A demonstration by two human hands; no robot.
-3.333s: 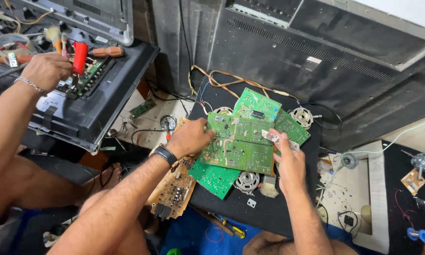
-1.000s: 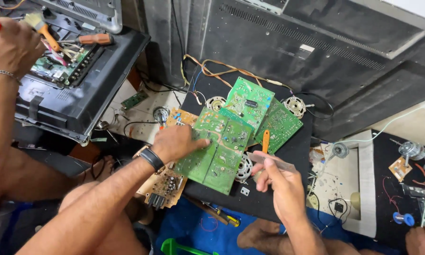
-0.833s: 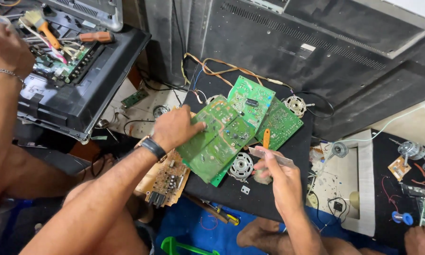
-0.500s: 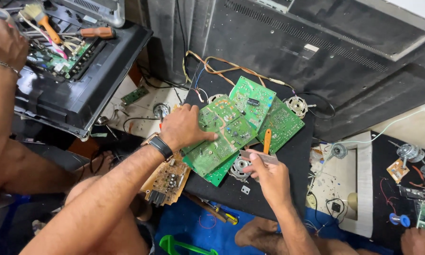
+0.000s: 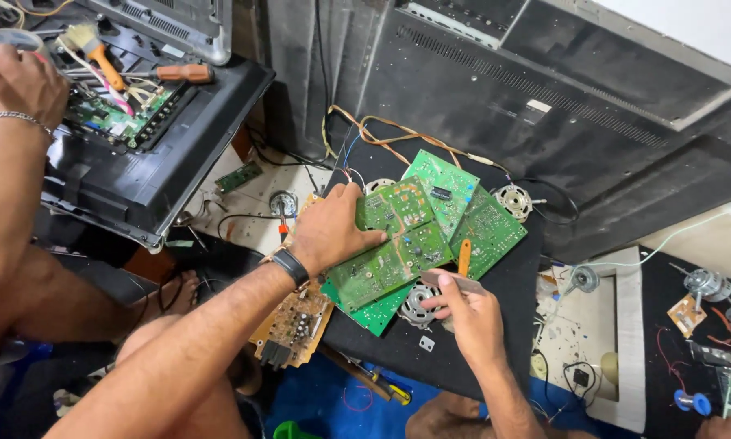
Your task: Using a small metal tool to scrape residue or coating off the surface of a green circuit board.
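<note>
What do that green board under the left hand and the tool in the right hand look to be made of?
The green board looks like rigid laminate with a glossy green coating, pale traces and solder spots. The tool in the right hand seems to have an orange plastic handle; its dull, flat part may be metal.

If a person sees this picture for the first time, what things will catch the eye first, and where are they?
In the middle, several green circuit boards lie overlapping on a black surface. The left hand presses flat on them, while the right hand holds an orange-handled tool at their lower edge. At the top left, another person's hand works over an opened black device.
</note>
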